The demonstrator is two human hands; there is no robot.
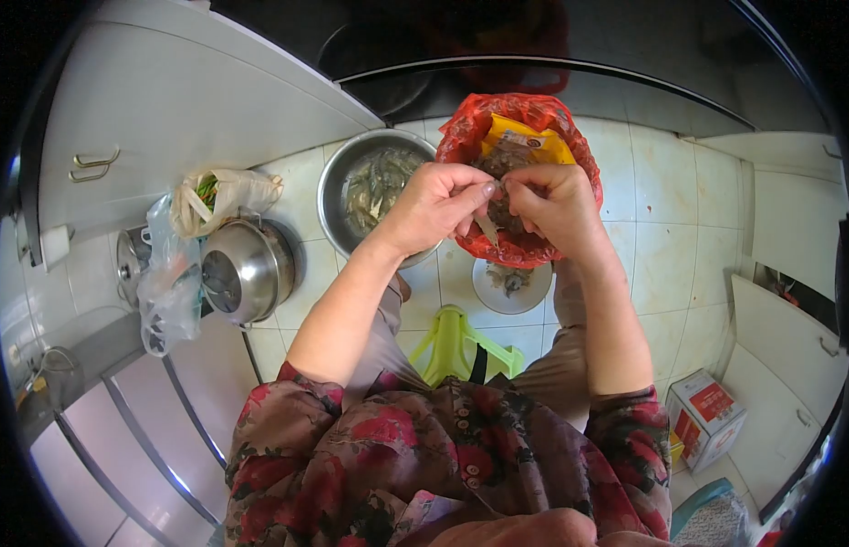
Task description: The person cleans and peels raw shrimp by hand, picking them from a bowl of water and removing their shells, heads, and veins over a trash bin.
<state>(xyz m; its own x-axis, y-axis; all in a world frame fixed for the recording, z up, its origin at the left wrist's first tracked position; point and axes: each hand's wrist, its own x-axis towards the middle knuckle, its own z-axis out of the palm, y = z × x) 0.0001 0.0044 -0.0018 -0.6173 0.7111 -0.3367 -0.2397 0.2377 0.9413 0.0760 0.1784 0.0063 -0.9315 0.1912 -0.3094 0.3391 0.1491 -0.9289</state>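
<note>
My left hand (440, 206) and my right hand (559, 202) meet over a bin lined with a red plastic bag (579, 155). Fingers of both are pinched together on a small shrimp (486, 228), whose greyish end hangs below my left fingertips. The fingers hide the rest of it. Inside the bin lie dark scraps and a yellow packet (538, 143). To the left, a steel basin (326, 201) holds several whole grey shrimp (382, 187) in a wet heap. Below the bin, a white plate (525, 304) carries a small pile of shrimp pieces (508, 276).
A green plastic stool (450, 342) stands between my legs. On the left are a lidded steel pot (247, 271), a clear plastic bag (167, 296) and a cloth bag with greens (228, 196). A printed carton (704, 415) sits at right, by white cabinets (789, 319).
</note>
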